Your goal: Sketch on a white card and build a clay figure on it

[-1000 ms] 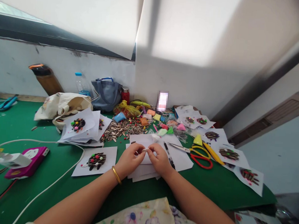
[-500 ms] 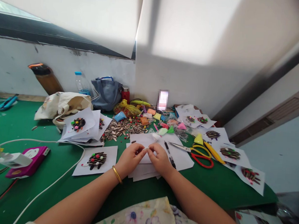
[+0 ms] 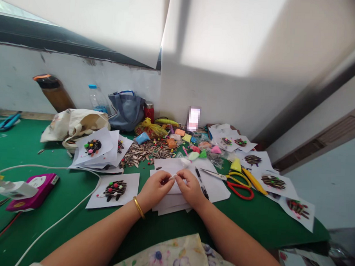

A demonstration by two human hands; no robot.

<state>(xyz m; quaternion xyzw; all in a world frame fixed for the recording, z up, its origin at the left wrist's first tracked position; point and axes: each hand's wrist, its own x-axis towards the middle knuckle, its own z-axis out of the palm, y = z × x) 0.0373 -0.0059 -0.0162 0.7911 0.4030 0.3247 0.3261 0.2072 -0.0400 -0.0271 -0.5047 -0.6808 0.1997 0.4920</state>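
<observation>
My left hand (image 3: 160,185) and my right hand (image 3: 190,188) meet over a stack of white paper (image 3: 168,201). Both are closed in a pinch, thumbs and forefingers almost touching. Between the fingertips shows a small white lump of clay (image 3: 173,176), partly hidden by them. Right of my right hand a black pen (image 3: 202,184) lies on the paper. To the left of my left hand is a white card (image 3: 94,196) bearing a hedgehog shape (image 3: 115,190) of dark seeds dotted with coloured balls.
Loose sunflower seeds (image 3: 147,152) and coloured clay packs, such as a blue one (image 3: 142,138), spread behind the paper. Scissors (image 3: 234,181) and a yellow tool (image 3: 254,182) lie at right. Several seed-picture cards (image 3: 304,225) line the right edge. A white cable (image 3: 70,214) crosses the left side.
My fingers have shifted slightly around the white lump of clay, and a little more of it shows. Everything else stays in place.
</observation>
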